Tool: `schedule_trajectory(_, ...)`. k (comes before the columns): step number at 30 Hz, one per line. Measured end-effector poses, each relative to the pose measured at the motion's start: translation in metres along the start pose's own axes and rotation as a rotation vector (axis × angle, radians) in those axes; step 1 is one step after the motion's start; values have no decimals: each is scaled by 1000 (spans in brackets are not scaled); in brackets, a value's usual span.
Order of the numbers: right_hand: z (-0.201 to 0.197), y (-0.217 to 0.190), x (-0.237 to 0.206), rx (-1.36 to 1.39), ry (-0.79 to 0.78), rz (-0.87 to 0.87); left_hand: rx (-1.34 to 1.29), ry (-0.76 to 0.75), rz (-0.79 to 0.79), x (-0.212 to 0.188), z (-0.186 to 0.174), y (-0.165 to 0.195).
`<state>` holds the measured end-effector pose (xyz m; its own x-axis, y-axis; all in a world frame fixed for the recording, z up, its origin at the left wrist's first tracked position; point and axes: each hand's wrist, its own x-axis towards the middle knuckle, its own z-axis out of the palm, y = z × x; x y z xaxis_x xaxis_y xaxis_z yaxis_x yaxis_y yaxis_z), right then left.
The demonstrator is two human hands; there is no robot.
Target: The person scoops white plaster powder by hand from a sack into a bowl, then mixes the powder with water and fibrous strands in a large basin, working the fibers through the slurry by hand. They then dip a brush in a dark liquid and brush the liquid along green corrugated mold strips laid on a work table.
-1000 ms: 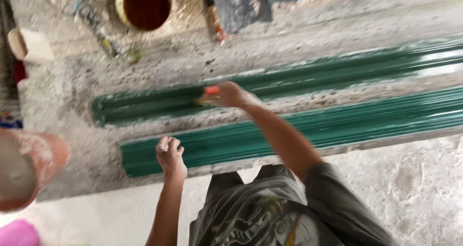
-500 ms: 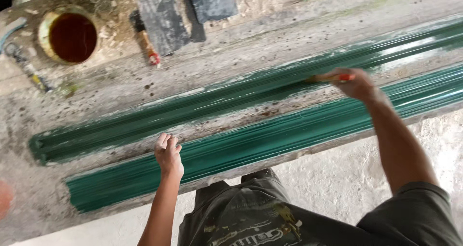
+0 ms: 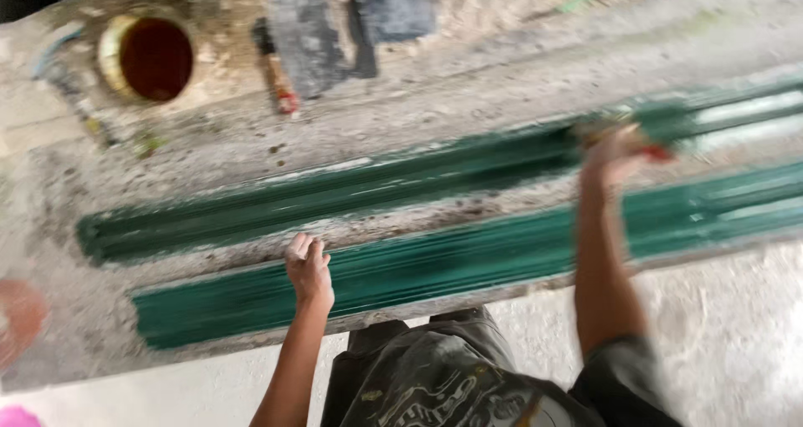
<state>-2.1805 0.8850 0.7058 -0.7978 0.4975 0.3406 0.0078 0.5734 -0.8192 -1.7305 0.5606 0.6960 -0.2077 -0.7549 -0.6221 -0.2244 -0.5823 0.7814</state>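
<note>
Head view, near to far: your left hand (image 3: 309, 270) rests flat, fingers loosely spread, on near green strip (image 3: 468, 264) lying along edge of concrete surface (image 3: 468, 84). Your right hand (image 3: 615, 147), blurred, fingers closed round red-handled brush (image 3: 657, 152), over far green strip (image 3: 335, 197). Beyond: second brush (image 3: 276, 71), dark slabs (image 3: 305, 34), round can (image 3: 150, 56) of dark red paint.
</note>
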Motion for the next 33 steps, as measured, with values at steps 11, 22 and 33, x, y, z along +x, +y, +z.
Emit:
schedule_trajectory(11, 31, -195, -502, 674, -753, 436, -129, 178, 82, 52, -130, 40)
schedule_trajectory(22, 175, -390, -716, 160, -2027, -665, -319, 369, 17, 69, -299, 63)
schedule_trajectory(33, 156, -367, -705, 105, -1749, -956, -320, 325, -12, 86, -307, 39)
